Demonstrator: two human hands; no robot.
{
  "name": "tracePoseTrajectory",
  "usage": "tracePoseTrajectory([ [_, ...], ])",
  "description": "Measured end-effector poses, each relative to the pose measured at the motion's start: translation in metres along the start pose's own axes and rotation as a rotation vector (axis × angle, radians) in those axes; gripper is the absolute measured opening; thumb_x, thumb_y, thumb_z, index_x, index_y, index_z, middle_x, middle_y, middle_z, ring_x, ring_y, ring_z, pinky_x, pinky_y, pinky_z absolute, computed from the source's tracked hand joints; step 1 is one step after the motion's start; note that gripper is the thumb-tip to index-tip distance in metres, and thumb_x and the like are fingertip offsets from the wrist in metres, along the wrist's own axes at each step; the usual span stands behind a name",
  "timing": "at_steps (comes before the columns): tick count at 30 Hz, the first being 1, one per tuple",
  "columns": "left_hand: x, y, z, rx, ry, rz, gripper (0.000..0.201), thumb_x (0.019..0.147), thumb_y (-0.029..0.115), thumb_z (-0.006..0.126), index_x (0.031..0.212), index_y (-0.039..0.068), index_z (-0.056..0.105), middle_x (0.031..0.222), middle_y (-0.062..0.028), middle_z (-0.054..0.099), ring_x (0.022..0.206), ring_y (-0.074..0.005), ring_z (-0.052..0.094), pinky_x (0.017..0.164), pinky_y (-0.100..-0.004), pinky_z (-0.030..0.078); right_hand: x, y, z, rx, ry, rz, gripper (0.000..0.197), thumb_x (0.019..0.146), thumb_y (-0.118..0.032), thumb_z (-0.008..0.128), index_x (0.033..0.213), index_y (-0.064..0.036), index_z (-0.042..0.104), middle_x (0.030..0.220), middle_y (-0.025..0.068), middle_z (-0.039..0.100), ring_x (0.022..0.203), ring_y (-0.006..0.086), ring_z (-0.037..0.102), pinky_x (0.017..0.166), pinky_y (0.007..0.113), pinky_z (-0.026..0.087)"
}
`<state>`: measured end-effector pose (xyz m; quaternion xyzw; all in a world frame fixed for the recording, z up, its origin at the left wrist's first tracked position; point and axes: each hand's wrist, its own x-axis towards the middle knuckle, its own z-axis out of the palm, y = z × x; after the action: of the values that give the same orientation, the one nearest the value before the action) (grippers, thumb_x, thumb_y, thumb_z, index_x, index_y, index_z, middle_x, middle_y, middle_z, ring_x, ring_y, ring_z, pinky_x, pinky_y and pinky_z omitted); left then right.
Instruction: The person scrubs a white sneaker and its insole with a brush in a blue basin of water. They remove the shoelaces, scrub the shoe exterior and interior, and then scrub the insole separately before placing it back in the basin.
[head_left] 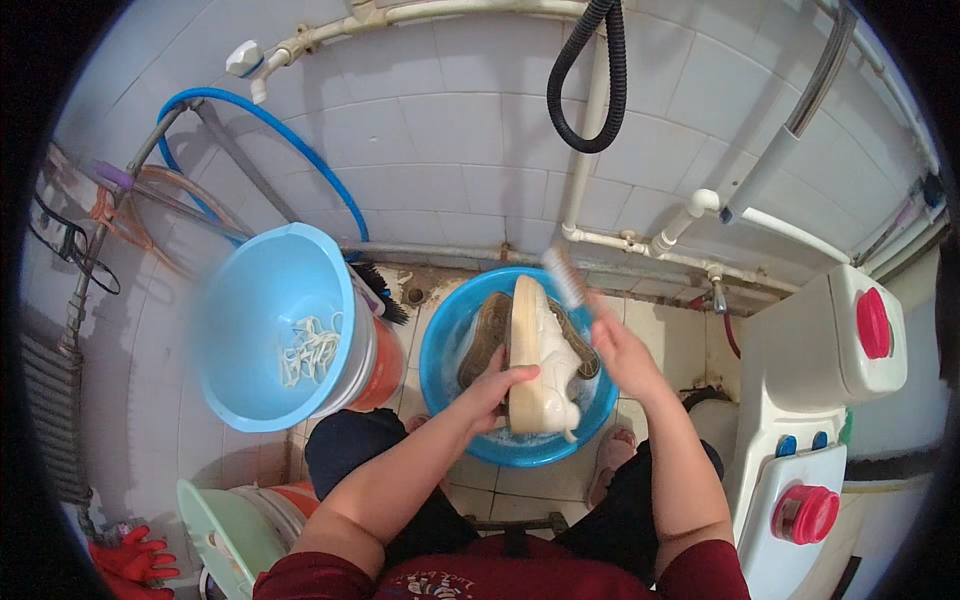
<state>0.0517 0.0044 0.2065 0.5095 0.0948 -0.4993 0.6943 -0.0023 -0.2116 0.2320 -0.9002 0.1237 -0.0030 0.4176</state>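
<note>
My left hand [487, 392] grips a white shoe [556, 350] by its thick cream sole, holding it tilted on its side above a blue basin [432, 345]. In my right hand [622, 350] is a scrubbing brush [566, 277] with pale bristles, blurred by motion, close to the shoe's upper. Soapy water shows in the basin. Brown-soled footwear [484, 338] rests in it, partly hidden behind the white shoe.
Left stands a light blue basin [240, 330] on a bucket, with white shoelaces [311, 350] inside. A green basin [215, 520] and red gloves [135, 560] sit lower left. White plastic containers [830, 350] with red caps stand right. A tap [718, 292] juts from the wall pipes.
</note>
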Motion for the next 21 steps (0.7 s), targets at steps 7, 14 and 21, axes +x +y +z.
tracePoseTrajectory([
  [7,-0.006,-0.004,0.01,0.122,-0.123,0.136,0.09,0.078,0.018,0.068,0.149,0.013,0.012,0.141,-0.0125,0.036,0.125,-0.0265,0.043,0.098,-0.0399,0.041,-0.001,-0.021,-0.011,-0.558,0.207,0.069,0.041,0.096,-0.034,0.039,0.136,-0.0286,0.043,0.087,0.0195,0.061,0.069,0.0389,0.063,0.063,0.05,0.051],
  [14,-0.016,0.02,0.011,-0.01,-0.217,0.117,0.078,0.084,0.02,0.062,0.147,0.018,0.016,0.139,-0.0105,0.039,0.12,-0.0241,0.048,0.095,-0.0392,0.044,-0.041,-0.028,0.009,-0.418,0.105,-0.182,0.046,0.093,-0.034,0.045,0.139,-0.0301,0.039,0.09,0.0227,0.063,0.071,0.0368,0.064,0.062,0.048,0.053],
  [21,-0.03,0.012,0.007,-0.216,-0.2,-0.042,0.057,0.087,0.028,0.056,0.134,0.0,0.039,0.124,-0.0175,0.055,0.111,-0.0303,0.056,0.095,-0.0434,0.047,-0.021,-0.028,-0.016,-0.155,0.083,0.022,0.045,0.094,-0.031,0.046,0.139,-0.0266,0.041,0.09,0.0202,0.065,0.082,0.0356,0.064,0.076,0.042,0.051],
])
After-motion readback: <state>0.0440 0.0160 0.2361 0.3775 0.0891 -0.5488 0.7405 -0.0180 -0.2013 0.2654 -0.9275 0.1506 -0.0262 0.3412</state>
